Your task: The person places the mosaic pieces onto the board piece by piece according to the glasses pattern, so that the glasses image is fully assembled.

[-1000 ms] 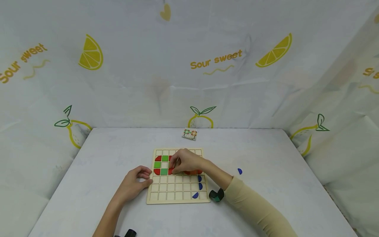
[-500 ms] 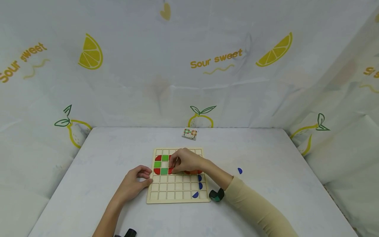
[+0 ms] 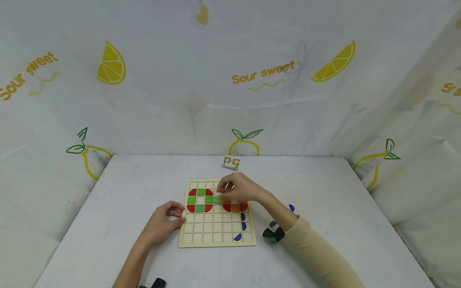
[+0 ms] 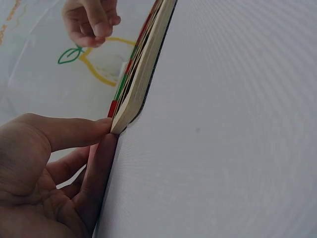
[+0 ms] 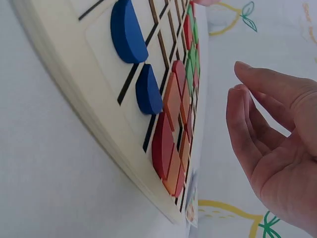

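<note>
A wooden grid board (image 3: pixel 217 234) lies on the white table. At its left edge rests my left hand (image 3: pixel 163 222), with thumb and fingertips touching the side; the left wrist view shows the thumb tip (image 4: pixel 104 125) right by the rim. My right hand (image 3: pixel 239 188) hovers over the board's upper right part, thumb and fingers bent loosely with a gap between them and nothing held (image 5: pixel 277 129). Red quarter-round pieces (image 3: pixel 191 208) and green squares (image 3: pixel 199 208) form a ring on the left. Orange (image 5: pixel 172 101) and red pieces sit on the right, partly covered by the hand.
Blue half-round pieces (image 3: pixel 237 237) lie near the board's right side, and another blue piece (image 3: pixel 291 208) is on the table beyond the forearm. A small pattern card (image 3: pixel 231 163) lies behind the board. A black-and-green device (image 3: pixel 273 235) is at my right wrist.
My right hand has left the red-and-green ring, moving right and slightly up. Green squares at the ring's right side now show, as does a blue piece by the wrist. The left hand stays put.
</note>
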A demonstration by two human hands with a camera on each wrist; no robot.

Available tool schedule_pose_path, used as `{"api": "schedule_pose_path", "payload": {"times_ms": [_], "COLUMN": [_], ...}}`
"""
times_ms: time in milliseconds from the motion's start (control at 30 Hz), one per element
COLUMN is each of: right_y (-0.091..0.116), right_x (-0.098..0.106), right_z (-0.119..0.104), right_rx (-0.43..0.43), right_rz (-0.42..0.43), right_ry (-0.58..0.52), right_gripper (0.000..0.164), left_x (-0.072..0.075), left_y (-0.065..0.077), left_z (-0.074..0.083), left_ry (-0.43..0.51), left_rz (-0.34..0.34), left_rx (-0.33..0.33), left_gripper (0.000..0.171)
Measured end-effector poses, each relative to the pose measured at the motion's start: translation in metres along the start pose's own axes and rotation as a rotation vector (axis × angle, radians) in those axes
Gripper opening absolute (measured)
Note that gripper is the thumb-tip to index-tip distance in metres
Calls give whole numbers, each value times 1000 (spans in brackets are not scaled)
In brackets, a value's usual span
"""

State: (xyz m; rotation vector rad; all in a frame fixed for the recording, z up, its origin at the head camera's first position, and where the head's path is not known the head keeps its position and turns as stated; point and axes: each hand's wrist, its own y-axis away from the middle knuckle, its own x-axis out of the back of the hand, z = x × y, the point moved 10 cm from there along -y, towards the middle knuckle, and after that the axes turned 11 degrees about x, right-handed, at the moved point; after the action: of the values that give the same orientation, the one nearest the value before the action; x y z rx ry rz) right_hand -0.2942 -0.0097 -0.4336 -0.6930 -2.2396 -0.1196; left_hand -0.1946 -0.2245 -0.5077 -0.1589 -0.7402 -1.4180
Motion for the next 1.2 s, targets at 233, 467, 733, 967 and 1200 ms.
{"api": "schedule_pose_path", "payload": {"times_ms": [233, 467, 733, 967, 1200], "right_y": [16, 33, 64, 95, 120], "right_x": [11, 31, 58, 72, 70], "right_z": [2, 0, -2, -2, 3], "right_rx": [-22, -25, -75, -123, -144], "right_rz": [14, 47, 113, 134, 111], "right_ry": [-20, 5, 32, 30, 37], "right_gripper": [11, 20, 22, 20, 21], "left_x": [0, 1, -1, -1, -2], "left_y": [1, 1, 0, 0, 0], "left_z": [0, -2, -1, -2, 0], "left_ry": [-1, -8, 0, -8, -12], "left_rz": [-1, 6, 0, 4, -1], "left_rx": [9, 19, 12, 16, 3], "left_gripper": [29, 29, 29, 30, 33]}}
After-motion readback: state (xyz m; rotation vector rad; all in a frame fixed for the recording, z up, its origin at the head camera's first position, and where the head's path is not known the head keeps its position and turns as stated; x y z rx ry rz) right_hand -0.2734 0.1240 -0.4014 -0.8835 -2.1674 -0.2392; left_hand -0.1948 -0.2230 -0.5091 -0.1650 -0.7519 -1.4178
